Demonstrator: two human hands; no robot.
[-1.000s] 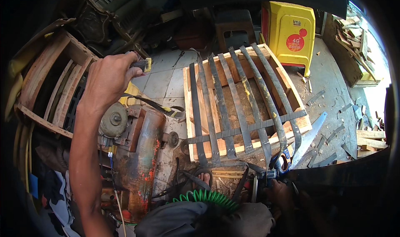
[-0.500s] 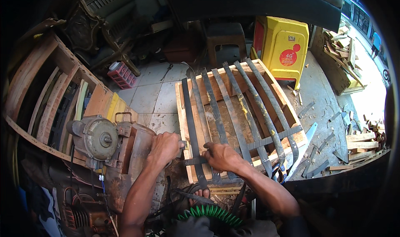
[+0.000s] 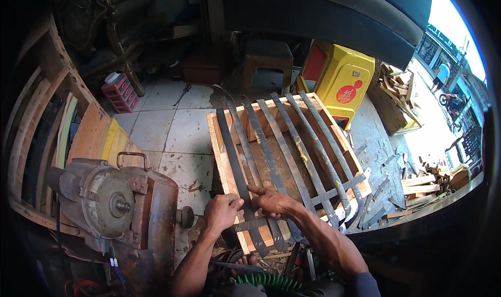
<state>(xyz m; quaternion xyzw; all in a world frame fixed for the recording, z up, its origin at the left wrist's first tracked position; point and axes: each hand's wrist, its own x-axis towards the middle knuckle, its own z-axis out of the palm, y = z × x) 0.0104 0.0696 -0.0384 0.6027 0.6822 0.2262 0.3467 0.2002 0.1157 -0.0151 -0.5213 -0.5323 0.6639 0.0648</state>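
Finger-curled left hand [image 3: 223, 212] and index-extended right hand [image 3: 275, 202], pinch unclear from here, flank pliable-looking black webbing [image 3: 230, 148], best gripped toward six o'clock.

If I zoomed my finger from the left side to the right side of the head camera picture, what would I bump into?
Round grey motor → left hand → right hand → yellow plastic stand → wooden box with wood scraps → motorbike outside.
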